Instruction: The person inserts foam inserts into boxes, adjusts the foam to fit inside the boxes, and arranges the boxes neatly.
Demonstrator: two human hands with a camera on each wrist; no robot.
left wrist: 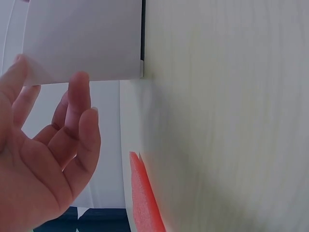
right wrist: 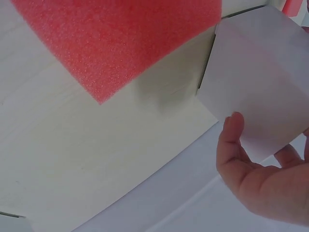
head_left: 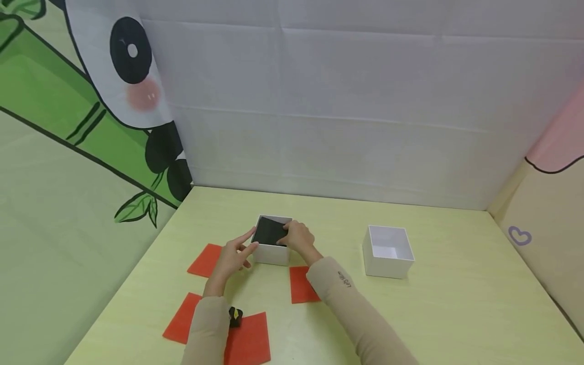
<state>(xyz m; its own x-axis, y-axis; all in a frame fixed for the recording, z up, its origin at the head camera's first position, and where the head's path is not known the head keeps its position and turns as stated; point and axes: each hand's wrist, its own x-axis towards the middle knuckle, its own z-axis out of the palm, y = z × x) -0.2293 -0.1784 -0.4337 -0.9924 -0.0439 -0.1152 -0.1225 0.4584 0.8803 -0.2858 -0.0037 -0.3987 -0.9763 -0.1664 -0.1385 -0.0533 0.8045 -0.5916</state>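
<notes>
A white open-topped box (head_left: 271, 256) stands on the table between the two hands. A flat black square panel (head_left: 268, 231) lies slanted in its opening. My left hand (head_left: 233, 257) holds the box at its front left corner, thumb at the front rim and index finger along the left side. In the left wrist view, the other fingers of that hand bend loosely beside the box wall (left wrist: 87, 43). My right hand (head_left: 298, 236) pinches the right edge of the black panel, over the box's right side. The panel is hidden from the right wrist view, where the box wall (right wrist: 263, 82) shows.
A second white box (head_left: 390, 264), open at the top, stands to the right. Several red foam sheets lie around: one left of the hand (head_left: 205, 260), one beneath the right sleeve (head_left: 303, 286), another at the front (head_left: 251, 338). A small black-and-yellow item (head_left: 235, 316) lies beside the left sleeve.
</notes>
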